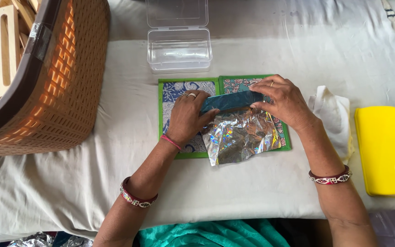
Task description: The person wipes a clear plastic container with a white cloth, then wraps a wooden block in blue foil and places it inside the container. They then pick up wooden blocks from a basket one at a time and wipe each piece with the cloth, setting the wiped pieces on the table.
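Note:
A long dark teal block (231, 100) lies across the top edge of a shiny holographic foil sheet (241, 137). My left hand (186, 116) presses on its left end, thumb against the foil. My right hand (283, 101) grips its right end from above. Foil and block rest on a green-bordered patterned mat (172, 91) in the middle of the white cloth-covered table (252, 192).
An open clear plastic box (179, 50) with its lid up stands behind the mat. A large woven orange basket (65, 77) with wooden pieces (6, 43) fills the left. A crumpled white cloth (333, 116) and a yellow device (385, 148) lie at the right.

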